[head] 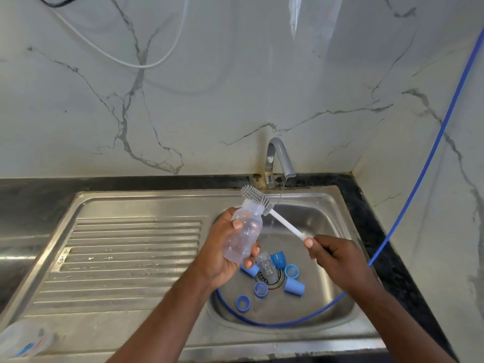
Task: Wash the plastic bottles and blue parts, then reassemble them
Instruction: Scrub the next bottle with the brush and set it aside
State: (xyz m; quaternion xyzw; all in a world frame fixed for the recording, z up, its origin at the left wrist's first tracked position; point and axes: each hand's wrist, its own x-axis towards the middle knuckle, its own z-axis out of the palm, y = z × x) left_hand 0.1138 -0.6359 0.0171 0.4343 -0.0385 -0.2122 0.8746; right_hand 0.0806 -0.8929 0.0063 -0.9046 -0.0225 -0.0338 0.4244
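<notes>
At centre frame, our left hand (222, 247) grips a clear bottle (243, 231). Our right hand (332, 255) pinches a brush (264, 205) touching its neck above the sink (327, 205).

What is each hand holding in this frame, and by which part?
The left hand grips the clear plastic bottle around its body. The right hand holds the bottle brush by the end of its white handle.

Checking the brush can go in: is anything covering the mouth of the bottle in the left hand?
Nothing visible does. The bottle in the left hand has no cap on. The brush, held by the right hand, lies with its head just outside the neck.
</notes>
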